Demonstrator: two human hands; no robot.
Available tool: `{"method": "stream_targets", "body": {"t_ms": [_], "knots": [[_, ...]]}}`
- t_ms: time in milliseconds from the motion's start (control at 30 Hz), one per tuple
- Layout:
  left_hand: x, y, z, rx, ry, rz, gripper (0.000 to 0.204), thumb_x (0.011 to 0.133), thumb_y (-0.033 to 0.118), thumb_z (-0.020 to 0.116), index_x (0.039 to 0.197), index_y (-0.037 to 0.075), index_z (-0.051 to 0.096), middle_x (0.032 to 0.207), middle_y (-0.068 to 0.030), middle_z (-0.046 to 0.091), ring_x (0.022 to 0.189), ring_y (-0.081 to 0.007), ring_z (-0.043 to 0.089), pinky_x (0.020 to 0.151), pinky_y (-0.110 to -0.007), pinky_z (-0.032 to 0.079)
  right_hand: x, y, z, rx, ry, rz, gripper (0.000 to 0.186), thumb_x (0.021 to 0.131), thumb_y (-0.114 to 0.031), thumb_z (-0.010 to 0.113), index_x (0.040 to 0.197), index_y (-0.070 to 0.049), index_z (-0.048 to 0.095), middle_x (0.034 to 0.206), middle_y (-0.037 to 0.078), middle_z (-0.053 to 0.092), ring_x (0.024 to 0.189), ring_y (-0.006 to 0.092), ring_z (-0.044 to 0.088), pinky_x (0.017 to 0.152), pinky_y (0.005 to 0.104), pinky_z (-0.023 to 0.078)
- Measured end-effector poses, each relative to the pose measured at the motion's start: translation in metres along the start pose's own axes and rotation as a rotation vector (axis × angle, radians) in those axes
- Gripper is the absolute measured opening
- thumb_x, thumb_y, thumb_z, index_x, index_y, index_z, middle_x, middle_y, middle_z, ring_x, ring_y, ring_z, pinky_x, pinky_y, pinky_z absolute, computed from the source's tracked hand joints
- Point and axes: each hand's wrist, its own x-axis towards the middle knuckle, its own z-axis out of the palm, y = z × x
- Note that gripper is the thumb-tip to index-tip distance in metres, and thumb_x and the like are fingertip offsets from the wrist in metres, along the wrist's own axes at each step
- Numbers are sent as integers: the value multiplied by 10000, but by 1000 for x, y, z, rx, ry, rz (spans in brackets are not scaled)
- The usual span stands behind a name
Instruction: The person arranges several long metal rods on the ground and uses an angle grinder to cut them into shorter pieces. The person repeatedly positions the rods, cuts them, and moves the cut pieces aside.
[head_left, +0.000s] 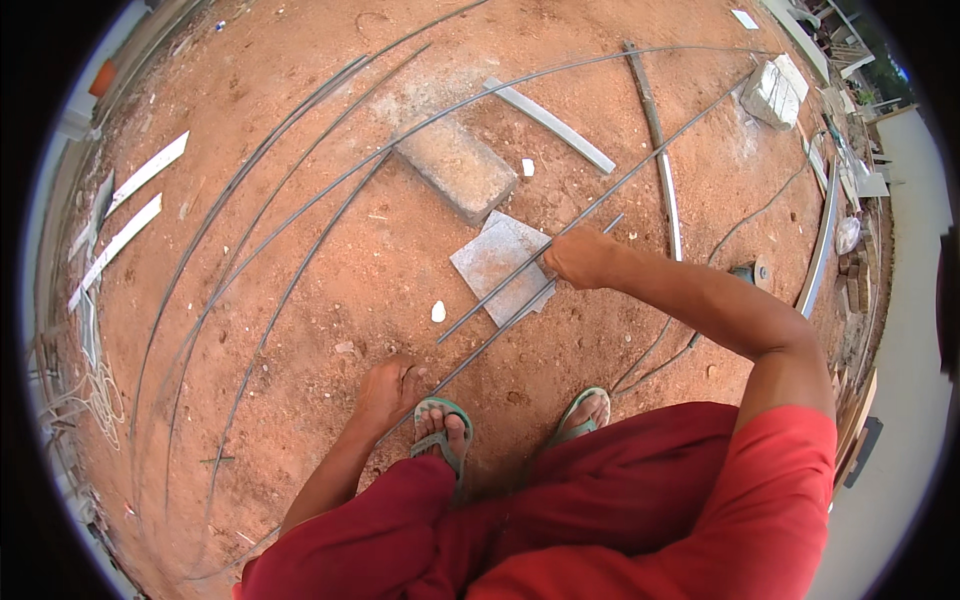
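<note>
My right hand is closed round a long grey steel rod, which crosses two stacked grey square slabs. A second rod runs parallel below it, passing under or beside that hand and down past my left foot. My left hand is low at centre left, fingers curled next to the second rod; I cannot make out what, if anything, they hold. My sandalled feet stand on reddish dirt on either side below the slabs.
More long rods arc across the left. Around are a concrete block, a pale bar, a long post, a white chunk, a round metal object, white strips, and stacked materials along the right wall.
</note>
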Motion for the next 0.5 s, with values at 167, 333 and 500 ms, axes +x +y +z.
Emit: {"method": "stream_targets", "body": {"t_ms": [167, 333, 500], "knots": [[-5, -22, -9, -58, 180, 4, 174, 960, 113, 660, 843, -10, 622, 788, -227, 622, 732, -437, 637, 649, -472, 491, 1, -2, -15, 119, -191, 62, 230, 804, -138, 766, 983, 4, 743, 974, 213, 754, 969, 391, 744, 789, 469, 613], [53, -4, -32, -80, 421, 115, 112, 941, 57, 666, 862, -15, 632, 763, -212, 600, 696, -407, 631, 632, -452, 478, 9, 18, -16, 201, -164, 98, 342, 846, -234, 766, 1045, 43, 737, 1050, 238, 748, 1027, 411, 728, 837, 467, 605], [125, 42, -80, -10, 437, 305, 108, 936, 48, 672, 875, -31, 631, 769, -203, 597, 689, -391, 617, 632, -437, 473, 2, 68, -16, 253, 110, 512, 425, 949, -356, 668, 1064, 48, 735, 1054, 250, 744, 1032, 430, 722, 878, 483, 588]]}}
